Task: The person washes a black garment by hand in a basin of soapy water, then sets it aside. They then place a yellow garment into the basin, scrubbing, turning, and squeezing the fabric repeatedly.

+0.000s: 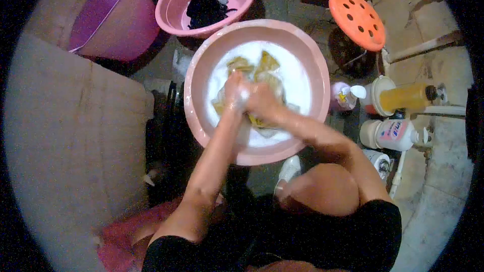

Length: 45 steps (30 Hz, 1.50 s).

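A large pink basin (257, 157) holds white suds and a yellowish cloth (268, 61) in its middle. Over the cloth, my left hand (235, 89) and my right hand (262, 102) are close together, wet and foamy. The fingers of both look bent around the cloth, which shows above, beside and below them. Motion blur softens the fingertips, and part of the cloth is hidden under the hands.
Behind stands a smaller pink basin (170, 7) with dark cloth (205, 11). A purple bucket (123, 30) is at the upper left, an orange perforated stool (357, 20) at the upper right. Bottles, including a white pump bottle (397, 135), line the right side.
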{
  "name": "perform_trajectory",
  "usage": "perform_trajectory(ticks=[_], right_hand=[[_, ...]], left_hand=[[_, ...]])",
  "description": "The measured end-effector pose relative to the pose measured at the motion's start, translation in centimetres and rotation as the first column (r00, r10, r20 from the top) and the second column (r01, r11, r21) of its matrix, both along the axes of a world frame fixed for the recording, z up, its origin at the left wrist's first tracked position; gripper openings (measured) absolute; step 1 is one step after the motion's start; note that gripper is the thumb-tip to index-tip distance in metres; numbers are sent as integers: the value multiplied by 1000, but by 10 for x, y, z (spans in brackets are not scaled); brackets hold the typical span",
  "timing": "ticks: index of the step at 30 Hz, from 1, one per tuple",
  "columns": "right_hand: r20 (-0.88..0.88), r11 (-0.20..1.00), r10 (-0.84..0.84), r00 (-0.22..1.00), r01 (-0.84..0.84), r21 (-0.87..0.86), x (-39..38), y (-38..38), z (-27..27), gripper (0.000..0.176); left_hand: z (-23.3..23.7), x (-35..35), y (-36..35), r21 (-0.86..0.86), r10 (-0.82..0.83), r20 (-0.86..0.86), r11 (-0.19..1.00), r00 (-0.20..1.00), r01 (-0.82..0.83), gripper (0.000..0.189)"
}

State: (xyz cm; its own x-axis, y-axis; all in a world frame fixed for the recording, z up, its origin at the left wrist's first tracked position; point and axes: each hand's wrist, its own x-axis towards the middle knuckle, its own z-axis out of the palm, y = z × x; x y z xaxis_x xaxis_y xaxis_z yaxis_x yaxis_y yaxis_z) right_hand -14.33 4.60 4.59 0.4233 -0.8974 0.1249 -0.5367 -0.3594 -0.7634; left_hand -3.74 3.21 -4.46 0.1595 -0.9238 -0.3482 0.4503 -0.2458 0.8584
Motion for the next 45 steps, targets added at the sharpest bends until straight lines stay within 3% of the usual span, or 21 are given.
perform_trajectory(ticks=[1,2,4,5,6,8,11,13,18,19,22,24,27,30,31,34,35,37,41,43,45], right_hand=[[88,995,-93,992,96,-28,-6,-23,-12,23],[-246,945,-115,962,183,271,-23,-53,-27,31],[-244,949,-185,952,238,207,-12,-41,-7,30],[-248,950,-245,937,284,132,-3,-34,2,30],[-101,950,-312,945,311,-25,11,-18,-16,24],[25,972,-94,995,97,-214,20,24,-6,21],[92,937,10,996,23,-350,7,0,-52,30],[-250,949,-207,946,257,185,-32,-54,-47,43],[-92,950,-308,947,301,-81,-12,-6,-37,41],[1,977,-126,992,124,-176,-6,6,-38,38],[-9,933,96,995,-93,-346,-16,14,-62,36],[-225,973,-229,947,231,-19,-61,-41,-71,39],[-276,917,50,960,65,393,-107,-71,-68,39],[-376,996,-83,923,62,-67,-118,-44,-40,32],[-390,983,-150,908,95,-157,-116,-36,-38,32],[-703,978,164,692,-18,210,-110,-20,-41,35],[-702,977,161,694,-11,213,-107,-15,-30,35],[-479,975,74,875,37,219,-101,-11,3,23],[-54,975,-140,989,147,167,-106,-29,68,17],[16,984,-147,989,144,103,-109,-35,94,18],[88,989,-148,985,146,29,-111,-36,115,20]], left_hand=[[13,-20,4,16,154,-44,988,987,-153,30],[24,-25,3,-3,155,-47,988,987,-155,30],[34,-30,12,136,68,-384,991,921,-17,26],[21,-24,5,126,61,-392,992,918,-13,26],[-5,-8,-1,-154,2,15,988,1000,0,28],[17,15,-11,-3,11,-311,1000,950,-13,40],[51,1,12,203,-55,-15,977,998,57,36],[66,-34,15,101,-58,-76,993,995,66,35],[17,-8,6,233,138,-372,971,918,-51,30],[6,2,-4,235,141,-371,971,918,-54,30],[27,-13,7,169,48,115,983,992,-67,40],[43,-22,20,67,-159,235,987,959,147,41],[99,-19,44,150,-549,441,825,710,545,42],[91,-9,54,70,-732,681,76,8,995,35],[89,-7,53,67,-732,682,80,13,995,35],[74,-3,36,122,-617,683,625,392,771,28],[64,-3,25,125,-623,681,618,386,776,28],[43,4,12,-371,61,907,581,416,724,41],[37,8,17,27,-472,811,621,346,783,58],[39,13,10,77,-500,802,630,327,773,43],[63,19,4,-137,-276,806,773,524,619,22]])
